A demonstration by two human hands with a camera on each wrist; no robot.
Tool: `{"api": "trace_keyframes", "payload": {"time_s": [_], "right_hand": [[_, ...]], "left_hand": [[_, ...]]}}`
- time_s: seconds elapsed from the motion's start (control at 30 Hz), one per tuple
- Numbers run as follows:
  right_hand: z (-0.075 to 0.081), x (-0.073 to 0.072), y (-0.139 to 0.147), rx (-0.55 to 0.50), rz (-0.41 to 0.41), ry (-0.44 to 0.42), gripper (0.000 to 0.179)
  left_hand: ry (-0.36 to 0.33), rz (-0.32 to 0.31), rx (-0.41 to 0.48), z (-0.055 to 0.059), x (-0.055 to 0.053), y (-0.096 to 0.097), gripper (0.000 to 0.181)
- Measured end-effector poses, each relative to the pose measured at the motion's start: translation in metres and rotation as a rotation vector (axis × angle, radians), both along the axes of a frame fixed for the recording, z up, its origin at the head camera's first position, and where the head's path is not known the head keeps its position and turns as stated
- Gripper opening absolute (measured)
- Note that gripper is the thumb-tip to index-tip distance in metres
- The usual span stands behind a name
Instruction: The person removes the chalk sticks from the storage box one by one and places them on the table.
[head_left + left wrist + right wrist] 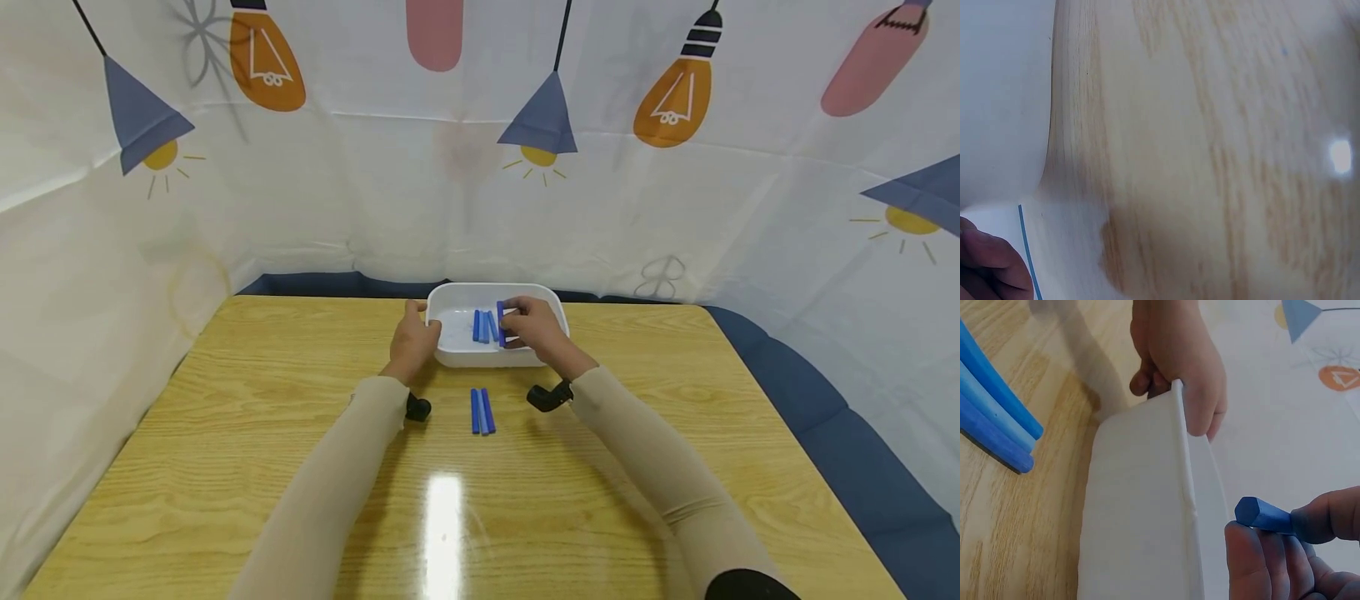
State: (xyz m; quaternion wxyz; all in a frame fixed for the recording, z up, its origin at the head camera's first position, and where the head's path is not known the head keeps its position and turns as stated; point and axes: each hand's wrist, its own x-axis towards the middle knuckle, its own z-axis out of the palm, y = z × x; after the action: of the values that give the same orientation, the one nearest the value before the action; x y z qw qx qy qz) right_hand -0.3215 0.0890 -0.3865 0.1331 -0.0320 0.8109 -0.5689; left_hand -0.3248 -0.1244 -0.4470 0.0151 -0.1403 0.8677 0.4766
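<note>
A white plastic tub [491, 358] stands at the far side of the table. My left hand [414, 337] grips its left rim; in the right wrist view that hand [1182, 356] straddles the wall. Over the tub's right part, my right hand [534, 325] pinches a dark blue stick [501, 323]. Close up, the held stick [1263, 514] has an angular, flat end and lies between thumb and fingers. Left of it, several blue sticks [484, 327] in different shades lie inside the tub. On the table in front lie three more blue sticks [483, 412], side by side.
The wooden table [247, 417] carries a bright light reflection near its front. Behind it hangs a white cloth [375, 183] printed with lamps and bulbs. Dark blue padding [825, 417] runs along the right and back edges.
</note>
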Motion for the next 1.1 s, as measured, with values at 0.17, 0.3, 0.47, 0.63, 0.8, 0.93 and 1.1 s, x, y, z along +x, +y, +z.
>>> {"api": "trace_keyframes", "payload": {"time_s": [0.17,0.3,0.47,0.63,0.8,0.93,1.1], "right_hand": [[0.001,0.004,0.001,0.025,-0.002,-0.001,0.045],[0.001,0.009,0.003,0.012,-0.006,0.006,0.044],[0.001,0.015,0.006,0.005,-0.001,0.016,0.042],[0.000,0.022,0.007,0.014,0.006,0.020,0.043],[-0.004,0.028,0.009,0.022,0.024,-0.014,0.043],[-0.008,0.032,0.009,0.011,0.045,-0.038,0.042],[-0.013,0.040,0.010,0.018,0.077,-0.045,0.040]], "left_hand": [[-0.013,-0.004,0.008,-0.001,-0.001,-0.001,0.051],[-0.023,-0.011,0.012,-0.001,-0.001,-0.001,0.051],[-0.009,-0.017,0.008,0.000,0.001,-0.001,0.051],[0.001,-0.015,0.017,0.002,0.002,-0.001,0.050],[0.002,-0.012,0.013,0.003,0.003,0.000,0.051],[0.011,-0.009,0.009,0.003,0.003,0.000,0.050],[0.007,-0.014,0.008,0.003,0.004,0.000,0.050]]}}
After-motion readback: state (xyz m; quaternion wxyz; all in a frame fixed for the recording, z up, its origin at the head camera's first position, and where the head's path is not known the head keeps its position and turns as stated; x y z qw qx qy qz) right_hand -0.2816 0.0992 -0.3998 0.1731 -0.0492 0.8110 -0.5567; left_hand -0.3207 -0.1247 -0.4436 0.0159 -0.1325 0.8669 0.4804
